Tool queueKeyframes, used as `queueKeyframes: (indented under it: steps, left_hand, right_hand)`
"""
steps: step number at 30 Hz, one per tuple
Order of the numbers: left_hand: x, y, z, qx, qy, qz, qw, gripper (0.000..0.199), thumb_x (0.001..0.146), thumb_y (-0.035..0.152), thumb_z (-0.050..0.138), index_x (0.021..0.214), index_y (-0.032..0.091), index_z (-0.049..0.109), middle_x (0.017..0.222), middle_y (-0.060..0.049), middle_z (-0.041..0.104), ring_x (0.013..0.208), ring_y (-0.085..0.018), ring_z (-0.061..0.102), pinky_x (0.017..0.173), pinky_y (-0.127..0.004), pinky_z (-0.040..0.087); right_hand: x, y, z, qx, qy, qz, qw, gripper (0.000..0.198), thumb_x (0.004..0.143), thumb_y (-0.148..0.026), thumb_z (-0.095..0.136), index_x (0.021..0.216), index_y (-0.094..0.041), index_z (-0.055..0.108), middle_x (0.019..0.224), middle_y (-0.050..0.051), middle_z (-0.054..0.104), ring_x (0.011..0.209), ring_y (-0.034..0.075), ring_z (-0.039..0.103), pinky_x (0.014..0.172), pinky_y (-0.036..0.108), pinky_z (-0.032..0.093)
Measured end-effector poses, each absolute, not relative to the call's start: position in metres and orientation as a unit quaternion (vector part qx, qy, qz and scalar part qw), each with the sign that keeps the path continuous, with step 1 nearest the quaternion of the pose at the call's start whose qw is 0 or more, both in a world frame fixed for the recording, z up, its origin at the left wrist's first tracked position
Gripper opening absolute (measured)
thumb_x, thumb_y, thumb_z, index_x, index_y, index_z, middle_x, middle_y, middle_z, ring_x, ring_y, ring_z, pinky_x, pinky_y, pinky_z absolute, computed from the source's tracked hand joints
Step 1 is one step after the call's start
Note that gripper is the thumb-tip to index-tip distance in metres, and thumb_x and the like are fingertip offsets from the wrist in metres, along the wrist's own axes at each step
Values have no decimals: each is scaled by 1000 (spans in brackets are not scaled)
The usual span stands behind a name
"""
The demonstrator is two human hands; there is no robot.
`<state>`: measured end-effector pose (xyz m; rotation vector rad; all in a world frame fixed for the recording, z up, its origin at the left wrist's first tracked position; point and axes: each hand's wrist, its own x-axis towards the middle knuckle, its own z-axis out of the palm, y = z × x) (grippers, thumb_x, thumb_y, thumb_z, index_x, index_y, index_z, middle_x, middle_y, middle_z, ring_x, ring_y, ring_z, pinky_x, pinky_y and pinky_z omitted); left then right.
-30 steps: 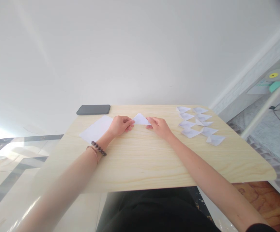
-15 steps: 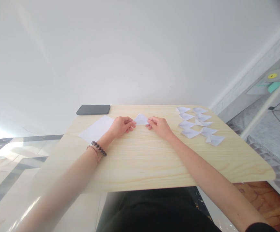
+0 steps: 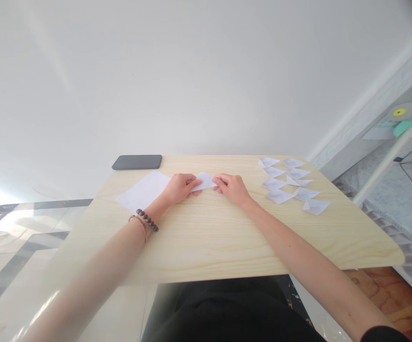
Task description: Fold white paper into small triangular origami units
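Observation:
Between my two hands is a small piece of folded white paper, roughly triangular, just over the wooden table. My left hand pinches its left corner between thumb and fingers. The right corner is gripped by my right hand, thumb on the near side. Beside my left wrist, flat white paper lies partly under the forearm; whether it is one sheet or a stack I cannot tell. Folded white paper pieces, several of them, lie in two columns to the right of my right hand.
A dark phone lies at the table's back left corner. The pale wooden table has rounded front corners and meets a white wall behind. To the right stands a white metal frame beyond the table edge.
The folded paper has come slightly nearer to me and tilted, its peak now lower and blunter. My right hand has shifted a little left, closer to my left hand.

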<state>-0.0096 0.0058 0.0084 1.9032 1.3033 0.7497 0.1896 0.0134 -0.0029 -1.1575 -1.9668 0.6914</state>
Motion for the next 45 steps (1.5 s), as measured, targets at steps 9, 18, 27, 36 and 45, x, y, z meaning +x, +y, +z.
queueKeyframes:
  steps: [9,18,27,36,45]
  left_hand:
    - [-8,3,7,748,493,286,340,43,76,53,43,73,13,61,62,0,62,43,-6,35,42,-20,25]
    - [-4,2,7,745,481,310,342,42,78,51,42,77,13,62,63,0,61,52,-9,46,47,-19,31]
    - [-4,3,9,736,488,347,314,42,77,50,45,83,13,65,81,-4,65,70,-14,54,58,-21,39]
    - [-5,5,12,665,499,362,422,57,77,58,39,103,11,60,80,-7,67,70,-17,58,60,-25,43]
    - [-15,13,7,635,438,316,552,41,73,46,55,89,9,63,94,-14,66,75,-18,63,71,-31,50]
  right_hand:
    - [190,9,-5,-432,-782,273,356,29,82,-39,42,79,-17,61,63,1,65,53,10,55,51,20,38]
    - [187,8,0,-434,-796,223,358,30,83,-38,41,72,-16,59,58,-1,61,46,7,44,50,19,33]
    - [185,5,-2,-394,-824,225,340,27,84,-34,41,71,-17,59,57,-3,59,49,7,45,53,18,34]
    - [186,7,-1,-438,-791,225,363,29,83,-37,41,73,-17,59,57,-2,59,48,8,47,51,18,34]
    - [196,16,-6,-502,-740,211,395,31,82,-41,41,78,-17,61,58,0,61,49,10,51,53,20,37]
